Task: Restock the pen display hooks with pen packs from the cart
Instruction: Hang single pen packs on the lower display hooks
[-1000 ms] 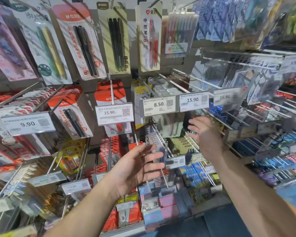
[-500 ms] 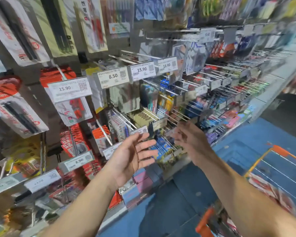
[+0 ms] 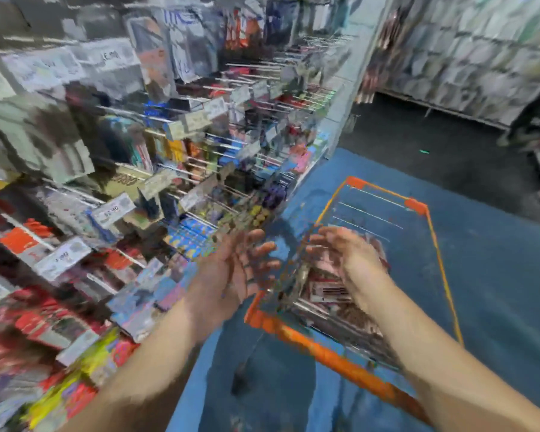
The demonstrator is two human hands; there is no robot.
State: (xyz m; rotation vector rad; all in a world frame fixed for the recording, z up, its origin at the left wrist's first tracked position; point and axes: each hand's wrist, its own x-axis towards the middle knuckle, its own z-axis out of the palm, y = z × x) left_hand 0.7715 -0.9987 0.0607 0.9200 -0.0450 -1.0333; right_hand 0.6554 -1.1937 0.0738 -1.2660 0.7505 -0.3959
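- Reaching out over the aisle, both bare forearms extend from the bottom edge of the head view; the whole frame is heavily smeared by blur.
- Left hand (image 3: 237,269): palm turned inward, fingers spread and loosely straight, holding nothing. It sits in front of the lower shelf edge, just left of the cart's near corner.
- Right hand (image 3: 346,254): held above the cart's interior, fingers bent forward and downward over the goods inside. Blur hides the fingertips, so whether they touch or grip a pack cannot be told.
- Cart (image 3: 309,341): a wire basket of thin metal rods with a bright orange rim, roughly rectangular, standing on the floor to the right of the display.
- Pen packs (image 3: 328,289): flat card-and-plastic packets lying in the near end of the cart, under the right hand; one shows a white label with a barcode. Further detail is unreadable.
- Display hooks (image 3: 200,169): long, thin, shiny metal prongs projecting from the shelving on the left in several rows, carrying hanging packets in red, blue, yellow and purple.
- Price tags (image 3: 113,210): small white rectangular cards at the prong ends; figures illegible.
- Floor (image 3: 496,275): blue with a matte, slightly grainy surface, turning darker farther away.
- Far wall (image 3: 468,54): pale shelving across the aisle, contents indistinct.
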